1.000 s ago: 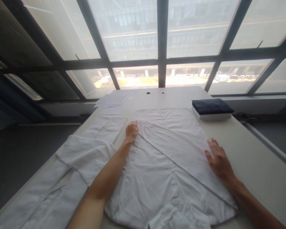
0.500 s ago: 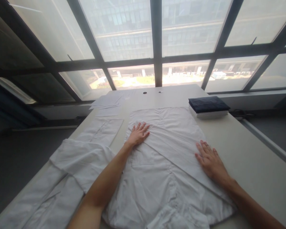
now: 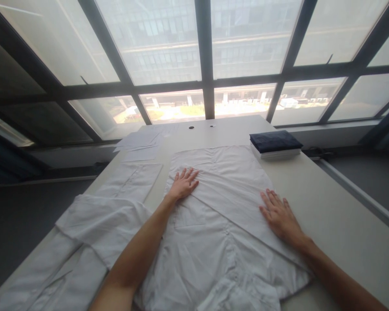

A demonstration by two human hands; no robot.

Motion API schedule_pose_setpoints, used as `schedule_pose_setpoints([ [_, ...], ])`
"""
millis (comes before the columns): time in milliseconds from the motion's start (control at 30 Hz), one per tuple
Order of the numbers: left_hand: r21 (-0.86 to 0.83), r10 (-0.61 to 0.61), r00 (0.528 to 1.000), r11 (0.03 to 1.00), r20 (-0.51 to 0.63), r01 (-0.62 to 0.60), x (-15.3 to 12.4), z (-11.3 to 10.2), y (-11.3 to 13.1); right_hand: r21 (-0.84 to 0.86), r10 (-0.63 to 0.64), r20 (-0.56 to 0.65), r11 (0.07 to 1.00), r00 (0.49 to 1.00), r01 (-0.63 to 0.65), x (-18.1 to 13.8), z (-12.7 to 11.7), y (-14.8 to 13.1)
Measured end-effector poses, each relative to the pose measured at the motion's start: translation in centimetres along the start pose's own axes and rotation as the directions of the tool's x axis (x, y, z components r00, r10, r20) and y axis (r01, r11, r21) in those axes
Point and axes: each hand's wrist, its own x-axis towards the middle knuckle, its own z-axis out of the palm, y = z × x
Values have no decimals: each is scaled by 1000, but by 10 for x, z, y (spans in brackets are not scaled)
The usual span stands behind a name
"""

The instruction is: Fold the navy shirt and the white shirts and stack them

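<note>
A white button-front garment (image 3: 210, 211), like a shirt or coat, lies spread on the table in front of me, with a long diagonal fold across it. My left hand (image 3: 183, 185) rests flat on its upper left part, fingers spread. Over the right edge of the cloth lies my right hand (image 3: 280, 216), fingers stretched out and palm down. Neither hand grips anything. Creases run between the two hands, and the cloth is bunched at the near edge. Buttons show faintly along the middle.
Another white garment (image 3: 100, 224) lies in loose folds along the table's left side. Paper sheets (image 3: 139, 144) are at the far left. A folded dark blue cloth (image 3: 275, 141) tops a white stack at the far right. The white table (image 3: 337, 216) reaches toward the windows (image 3: 168, 43).
The whole view has shifted slightly, so everything sits a little further left. Both hands stay at the same places on the white garment.
</note>
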Motion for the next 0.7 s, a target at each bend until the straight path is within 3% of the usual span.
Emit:
schedule_pose_setpoints([
  [167,2,4,1000,1000,-9,-4,0,0,0,64,-168,-108,982,980,176,0,-21,-12],
  [300,9,3,1000,1000,-9,-3,0,1,0,143,-267,-77,950,961,276,0,-26,-23],
  [467,8,6,1000,1000,-10,-6,0,2,-1,158,-301,79,945,950,286,0,-13,-21],
  [700,14,1,1000,1000,-6,-1,0,1,0,158,-293,96,948,951,276,0,-10,-18],
])
